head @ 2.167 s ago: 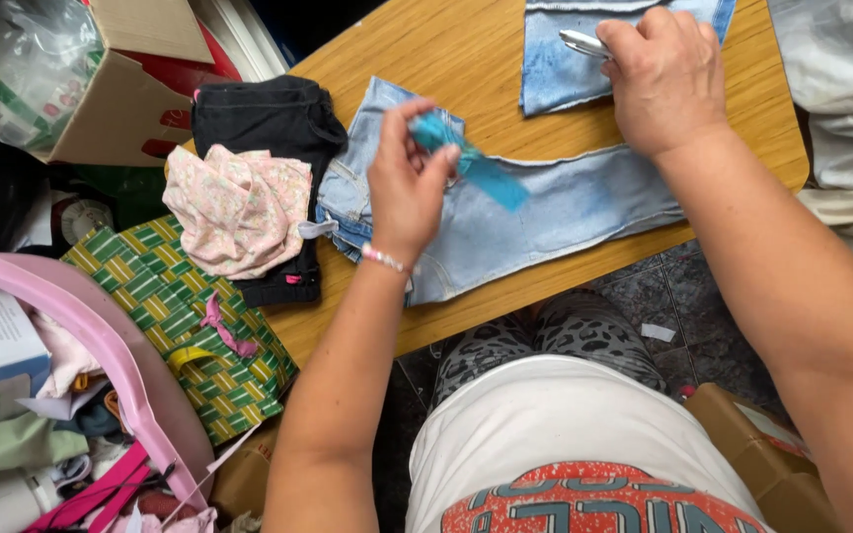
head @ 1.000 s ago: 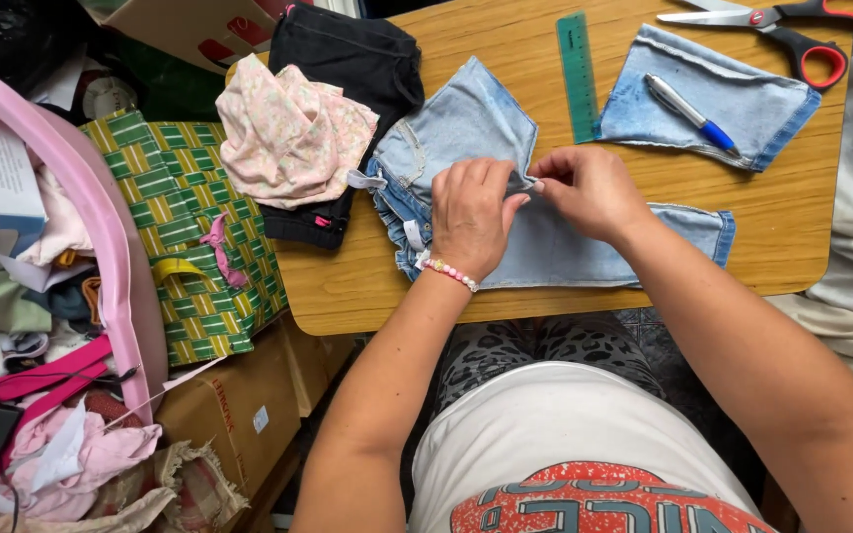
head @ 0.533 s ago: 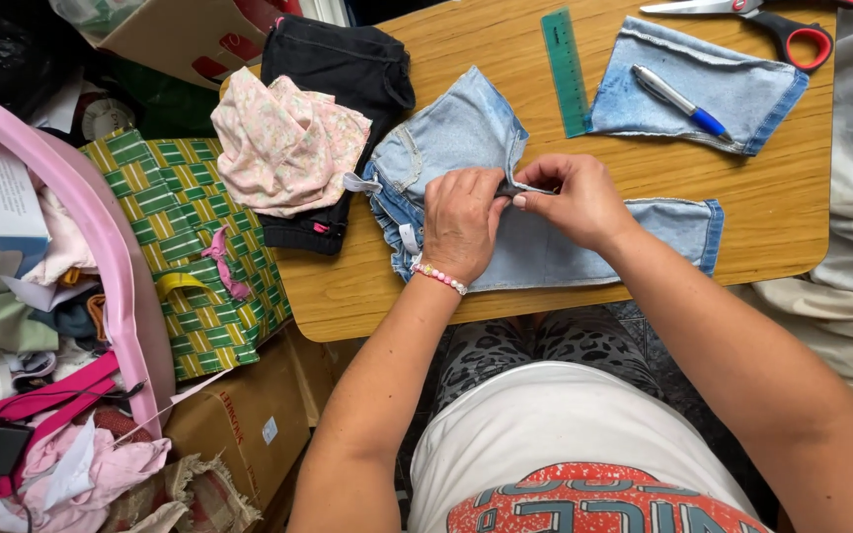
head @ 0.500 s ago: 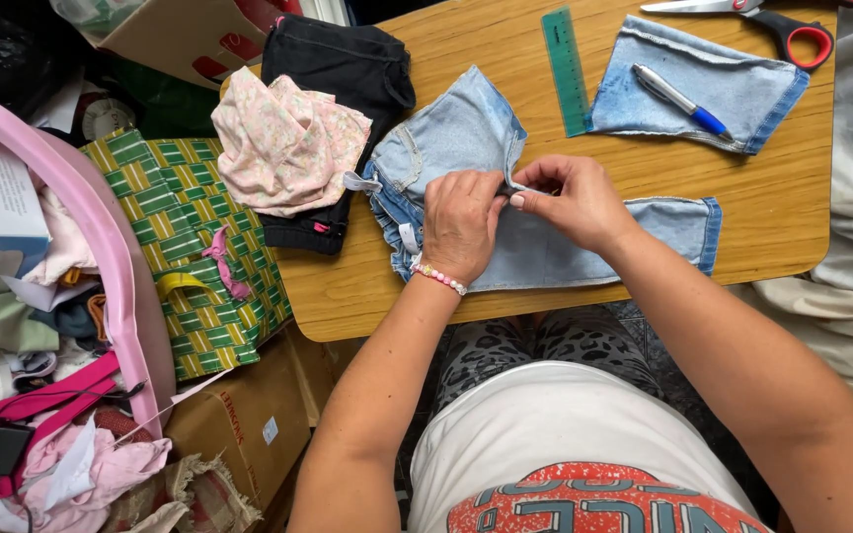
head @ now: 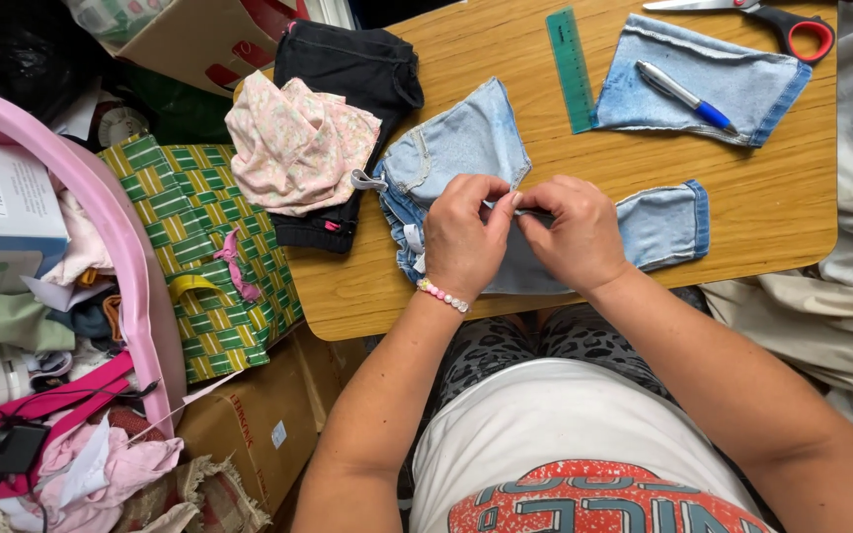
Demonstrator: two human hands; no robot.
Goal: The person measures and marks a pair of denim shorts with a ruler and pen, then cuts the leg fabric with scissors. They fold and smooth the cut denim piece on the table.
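i judge i'm mid-fold: left hand (head: 463, 235) and right hand (head: 573, 235) both pinching the denim piece (head: 466, 148) near the table's (head: 782, 212) front edge, needing a firm crease next.

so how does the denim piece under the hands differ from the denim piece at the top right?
The denim piece under the hands is pinched by the left hand and right hand; the top-right denim piece lies untouched. The first has nothing resting on it; the second carries a pen. Both are light blue, on the wooden table.
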